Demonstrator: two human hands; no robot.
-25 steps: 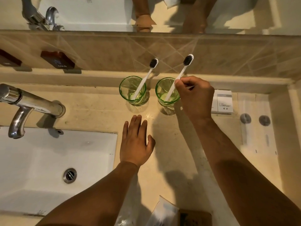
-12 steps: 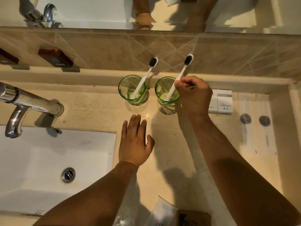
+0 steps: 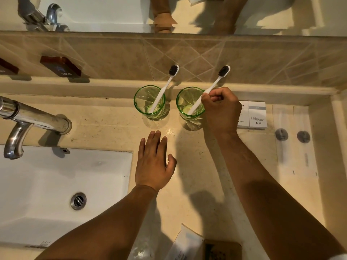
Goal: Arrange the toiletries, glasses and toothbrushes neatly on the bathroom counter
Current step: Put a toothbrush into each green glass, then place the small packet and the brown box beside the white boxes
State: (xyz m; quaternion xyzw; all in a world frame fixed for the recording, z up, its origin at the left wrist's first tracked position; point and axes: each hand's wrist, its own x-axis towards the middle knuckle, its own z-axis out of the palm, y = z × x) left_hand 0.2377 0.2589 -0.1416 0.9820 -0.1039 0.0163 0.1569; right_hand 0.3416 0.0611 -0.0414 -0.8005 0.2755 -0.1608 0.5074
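Note:
Two green glasses stand side by side at the back of the beige counter (image 3: 197, 166). The left glass (image 3: 139, 102) holds a white toothbrush with black bristles (image 3: 167, 85), leaning to the right. The right glass (image 3: 183, 102) holds a second toothbrush (image 3: 217, 79) at the same slant. My right hand (image 3: 221, 113) pinches that brush's handle just above the rim. My left hand (image 3: 154, 162) lies flat on the counter in front of the glasses, fingers spread, holding nothing. A white toiletry box (image 3: 255, 115) sits right of my right hand, partly hidden by it.
A white sink (image 3: 47, 184) with a chrome faucet (image 3: 28, 119) fills the left. Two dark tap plates (image 3: 60, 66) sit on the tiled back wall under a mirror. Two small round caps (image 3: 281, 134) lie at the far right. A white packet (image 3: 185, 243) and brown box lie at the bottom edge.
Almost nothing has moved. My right hand keeps its pinch on the right toothbrush and my left hand stays flat; the view has only shifted slightly.

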